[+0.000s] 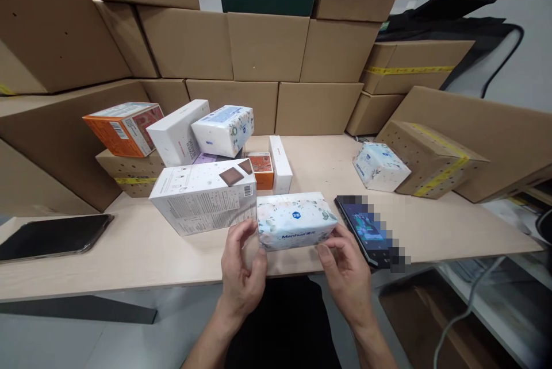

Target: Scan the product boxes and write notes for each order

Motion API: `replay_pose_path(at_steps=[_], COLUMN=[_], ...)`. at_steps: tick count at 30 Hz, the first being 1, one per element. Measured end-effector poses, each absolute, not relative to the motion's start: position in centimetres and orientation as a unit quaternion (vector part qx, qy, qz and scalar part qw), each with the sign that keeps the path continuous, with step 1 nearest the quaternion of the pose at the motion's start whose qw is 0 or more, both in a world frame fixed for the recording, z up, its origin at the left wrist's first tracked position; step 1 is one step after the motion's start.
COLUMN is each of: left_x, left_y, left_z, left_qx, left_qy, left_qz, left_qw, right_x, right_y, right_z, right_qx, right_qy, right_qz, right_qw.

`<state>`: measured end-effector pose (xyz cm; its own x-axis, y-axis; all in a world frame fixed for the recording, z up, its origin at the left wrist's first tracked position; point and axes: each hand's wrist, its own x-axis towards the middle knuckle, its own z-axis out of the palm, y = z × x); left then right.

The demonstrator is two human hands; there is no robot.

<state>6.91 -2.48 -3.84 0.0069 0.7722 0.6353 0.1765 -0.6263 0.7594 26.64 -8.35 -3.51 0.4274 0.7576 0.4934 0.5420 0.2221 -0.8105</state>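
Observation:
A tissue pack [297,216] with a white floral wrapper and blue lettering lies at the table's front edge. My left hand [242,271] is curled at its left end, with the fingers against the side and the thumb near the lower corner. At the right end, my right hand [348,274] has its fingers around the corner and its thumb in front. Both hands hold the pack between them. Just left of it stands a large white box [204,196] with printed text and brown squares. A handheld device [366,228] with a lit screen lies to the right.
Behind are a second tissue pack [224,130], a white box [179,133], an orange box [125,127] and a slim white box [280,165]. Another tissue pack [382,166] leans by a taped carton [435,159]. A black phone [56,237] lies left. Stacked cartons [267,47] wall the back.

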Motion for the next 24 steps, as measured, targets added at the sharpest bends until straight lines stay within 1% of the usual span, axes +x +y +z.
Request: replay_pose_path(at_steps=[5,7,9,10,12,16,18,20,24], left_x=[6.9,6.9,7.0,7.1,7.3,7.7,7.7,7.7,7.7], left_y=[-2.3,-2.3,-2.2,-2.2,-2.2,-2.2,-2.1,-2.2,-2.2], left_z=[-3.3,-2.9,-2.4,-2.2,-1.9,-1.5,-1.4,-1.3,-1.3], left_qx=[0.679,0.692,0.705,0.712,0.728,0.753,0.759,0.762,0.765], left_qy=[0.343,0.336,0.334,0.337,0.346,0.361,0.368,0.371,0.368], left_qz=[0.602,0.593,0.581,0.574,0.558,0.525,0.512,0.504,0.503], left_qw=[0.243,0.24,0.231,0.222,0.197,0.16,0.159,0.164,0.164], right_x=[26.7,26.9,27.3,27.5,28.0,28.9,29.1,29.2,29.2], right_y=[-8.5,-8.5,-8.5,-8.5,-8.4,-7.7,-7.2,-6.7,-6.1], right_z=[-3.4,-3.1,-2.5,-2.2,-1.5,-0.8,-0.8,-0.9,-1.2], right_qx=[-0.598,-0.609,-0.634,-0.647,-0.674,-0.729,-0.746,-0.75,-0.741], right_qy=[-0.488,-0.477,-0.474,-0.48,-0.518,-0.609,-0.621,-0.627,-0.645], right_qz=[0.119,0.085,0.012,-0.025,-0.065,-0.056,-0.058,-0.067,-0.086], right_qw=[0.624,0.628,0.611,0.592,0.523,0.308,0.234,0.199,0.167])
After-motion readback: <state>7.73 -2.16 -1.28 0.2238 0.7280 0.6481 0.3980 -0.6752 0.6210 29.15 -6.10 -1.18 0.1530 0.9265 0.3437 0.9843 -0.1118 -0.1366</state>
